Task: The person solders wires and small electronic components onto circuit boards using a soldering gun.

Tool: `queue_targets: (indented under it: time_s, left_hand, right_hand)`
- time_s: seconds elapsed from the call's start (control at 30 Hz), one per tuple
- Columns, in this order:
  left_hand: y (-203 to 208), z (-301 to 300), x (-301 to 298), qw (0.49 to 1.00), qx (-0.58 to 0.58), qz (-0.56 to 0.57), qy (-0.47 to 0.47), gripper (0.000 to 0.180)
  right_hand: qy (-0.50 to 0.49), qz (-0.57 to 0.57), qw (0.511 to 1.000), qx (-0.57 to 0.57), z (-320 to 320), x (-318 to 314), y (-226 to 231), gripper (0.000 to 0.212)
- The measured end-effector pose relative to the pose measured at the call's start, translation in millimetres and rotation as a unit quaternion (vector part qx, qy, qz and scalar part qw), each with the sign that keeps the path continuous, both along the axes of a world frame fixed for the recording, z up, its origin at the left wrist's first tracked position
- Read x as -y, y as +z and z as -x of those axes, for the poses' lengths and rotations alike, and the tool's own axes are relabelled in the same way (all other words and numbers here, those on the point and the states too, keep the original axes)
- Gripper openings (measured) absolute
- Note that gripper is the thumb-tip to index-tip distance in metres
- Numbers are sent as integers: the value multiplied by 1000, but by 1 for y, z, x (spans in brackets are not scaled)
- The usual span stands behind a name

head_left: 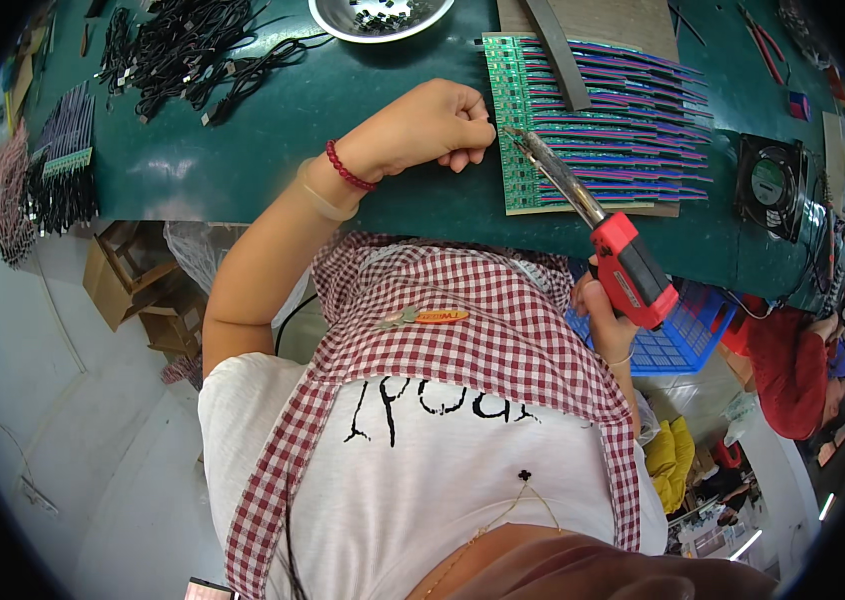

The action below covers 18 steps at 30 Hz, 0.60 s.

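My right hand (607, 316) grips a red and black soldering iron (633, 268). Its long metal barrel slants up and left, and the tip rests at or just over the left side of a green circuit-board panel (515, 185). Rows of thin purple, blue and black wires (633, 150) run rightward from the panel. Just left of the panel's edge, my left hand (443, 125) is closed in a pinch. Whatever its fingers hold, if anything, is hidden. A flat grey bar (561, 60) lies across the top of the wires.
A metal bowl (383, 36) of small black parts stands at the far edge. Black cables (178, 55) heap at the far left, wired boards (65, 160) at the left end. A black fan (771, 188) and red-handled pliers (763, 45) lie right. Another person (793, 370) sits beyond.
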State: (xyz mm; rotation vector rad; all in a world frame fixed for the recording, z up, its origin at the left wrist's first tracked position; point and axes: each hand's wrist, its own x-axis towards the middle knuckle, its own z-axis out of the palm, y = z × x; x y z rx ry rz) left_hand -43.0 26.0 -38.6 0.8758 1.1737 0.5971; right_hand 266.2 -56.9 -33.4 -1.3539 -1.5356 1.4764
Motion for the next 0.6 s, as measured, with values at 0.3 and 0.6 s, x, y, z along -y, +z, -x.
queue_targets:
  time_s: [0.3, 0.6]
  left_hand:
    - [0, -1, 0, 1000, -16, -6, -1, 13]
    - [1, -1, 1, 1000, -15, -1, 1, 14]
  right_hand:
    - [52, -36, 997, 33, -5, 2, -8, 23]
    - [-31, 29, 995, -92, 6, -3, 14, 35]
